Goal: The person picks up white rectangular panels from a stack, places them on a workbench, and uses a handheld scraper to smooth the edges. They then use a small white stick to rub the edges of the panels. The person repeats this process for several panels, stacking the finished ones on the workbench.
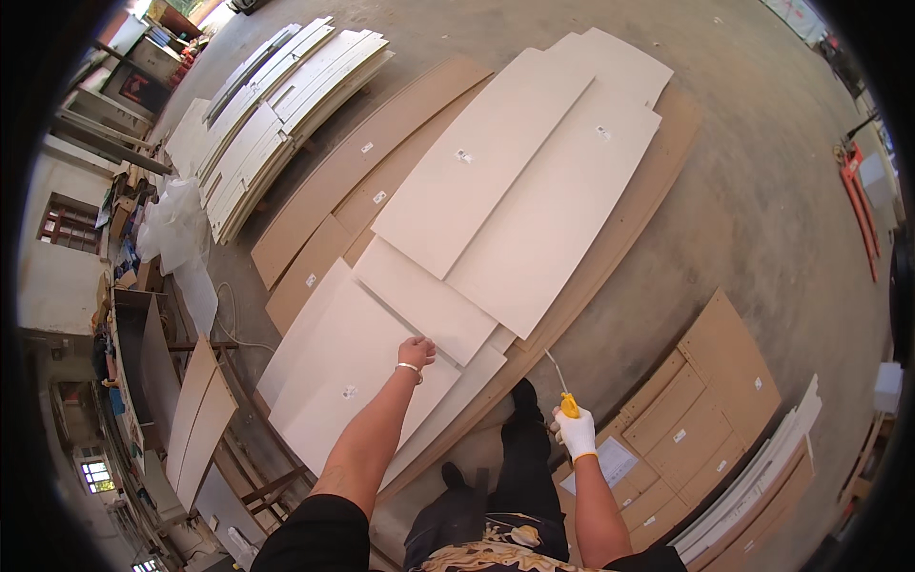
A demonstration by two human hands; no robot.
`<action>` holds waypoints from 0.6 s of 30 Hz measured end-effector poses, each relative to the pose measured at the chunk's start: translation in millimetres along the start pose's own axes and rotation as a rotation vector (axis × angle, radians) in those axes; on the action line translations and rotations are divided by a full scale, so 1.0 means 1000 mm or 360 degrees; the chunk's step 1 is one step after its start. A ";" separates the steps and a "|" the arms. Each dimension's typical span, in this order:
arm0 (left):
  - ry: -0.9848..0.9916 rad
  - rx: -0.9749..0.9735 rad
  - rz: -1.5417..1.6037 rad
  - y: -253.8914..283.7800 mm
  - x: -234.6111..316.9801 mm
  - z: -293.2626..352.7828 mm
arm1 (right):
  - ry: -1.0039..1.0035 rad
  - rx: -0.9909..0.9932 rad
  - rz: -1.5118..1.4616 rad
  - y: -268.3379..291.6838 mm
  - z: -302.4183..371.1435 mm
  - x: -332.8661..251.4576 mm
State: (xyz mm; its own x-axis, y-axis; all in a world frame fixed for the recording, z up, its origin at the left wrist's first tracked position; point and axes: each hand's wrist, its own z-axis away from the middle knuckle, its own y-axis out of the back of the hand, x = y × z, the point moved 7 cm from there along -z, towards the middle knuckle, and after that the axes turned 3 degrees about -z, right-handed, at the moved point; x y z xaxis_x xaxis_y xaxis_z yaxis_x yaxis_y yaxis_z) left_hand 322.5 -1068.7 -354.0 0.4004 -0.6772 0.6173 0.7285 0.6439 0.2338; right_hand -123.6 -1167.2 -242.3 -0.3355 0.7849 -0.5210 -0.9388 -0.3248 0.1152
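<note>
White panel [319, 334] lies flat at the near end of the spread, right before the person, its edge next to a smaller pale panel [424, 296]. Over it is the bare left hand [417, 352], fingers curled; whether it touches or grips, I cannot tell. Well apart to the right, the white-gloved right hand [576, 434] is closed around a yellow-handled tool [570, 406] with a thin shaft. Good handling, I judge, means steadying the panel with a spread palm, keeping the shaft's tip off pale faces, and not leaning on overlapping edges, which could slide. Larger pale panels [486, 157] lie beyond, over brown boards [381, 138]; a white stack [295, 105] stands at far left.
</note>
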 end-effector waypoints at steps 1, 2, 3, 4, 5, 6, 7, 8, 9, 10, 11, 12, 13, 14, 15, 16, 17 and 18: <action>-0.0099 0.0076 0.0130 -0.014 0.032 -0.029 | 0.0023 -0.0110 0.0131 0.001 -0.007 -0.011; -0.0110 0.0178 0.0226 -0.025 0.058 -0.056 | 0.0070 -0.0209 0.0340 0.001 -0.012 -0.018; -0.0138 0.0220 0.0257 -0.031 0.085 -0.080 | 0.0069 -0.0253 0.0337 0.003 -0.017 -0.020; -0.0105 0.0269 0.0257 -0.036 0.107 -0.100 | -0.0028 -0.0353 0.0275 0.003 -0.018 -0.014; -0.0063 0.0313 0.0339 -0.042 0.125 -0.117 | -0.0035 -0.0247 0.0266 0.007 -0.019 -0.008; -0.0017 0.0358 0.0412 -0.045 0.135 -0.127 | -0.0010 -0.0147 0.0302 0.013 -0.019 -0.003; 0.0033 0.0394 0.0349 -0.048 0.143 -0.133 | 0.0072 -0.0112 0.0381 0.015 -0.019 -0.001; 0.0073 0.0435 0.0287 -0.047 0.153 -0.139 | 0.0072 -0.0024 0.0469 0.018 -0.018 0.005; 0.0138 0.0480 0.0222 -0.046 0.157 -0.140 | 0.0026 -0.0074 0.0506 0.015 -0.016 0.011; 0.0106 0.0392 0.0213 -0.051 0.163 -0.139 | 0.0058 -0.0115 0.0686 0.011 -0.012 0.014; 0.0111 0.0317 0.0206 -0.053 0.161 -0.133 | 0.0273 -0.0205 0.0870 0.004 -0.010 0.006; 0.0163 0.0287 0.0174 -0.051 0.157 -0.124 | 0.0334 -0.0264 0.1080 -0.002 -0.007 0.005; 0.0126 0.0356 0.0112 -0.050 0.153 -0.110 | 0.0309 -0.0301 0.1179 -0.006 -0.007 0.004; 0.0135 0.0389 0.0164 -0.050 0.145 -0.095 | 0.0340 -0.0229 0.1032 -0.006 -0.008 -0.002; 0.0182 0.0380 0.0102 -0.050 0.134 -0.077 | 0.0318 -0.0210 0.0909 -0.009 -0.010 -0.006; 0.0059 0.0317 0.0226 -0.054 0.125 -0.056 | 0.0167 -0.0200 0.0820 -0.010 -0.013 -0.003; 0.0057 0.0326 0.0262 -0.055 0.109 -0.033 | 0.0137 -0.0135 0.0768 -0.010 -0.017 -0.007; 0.0108 0.0340 0.0328 -0.055 0.090 -0.010 | 0.0180 -0.0086 0.0670 -0.014 -0.019 -0.012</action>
State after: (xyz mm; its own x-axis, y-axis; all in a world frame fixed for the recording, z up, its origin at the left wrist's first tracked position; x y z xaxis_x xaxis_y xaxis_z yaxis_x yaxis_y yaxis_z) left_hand 323.5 -1168.6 -318.7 0.5690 -0.5423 0.6182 0.4975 0.8256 0.2662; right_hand -105.2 -1182.3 -254.0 -0.6745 0.5162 -0.5278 -0.7154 -0.6337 0.2944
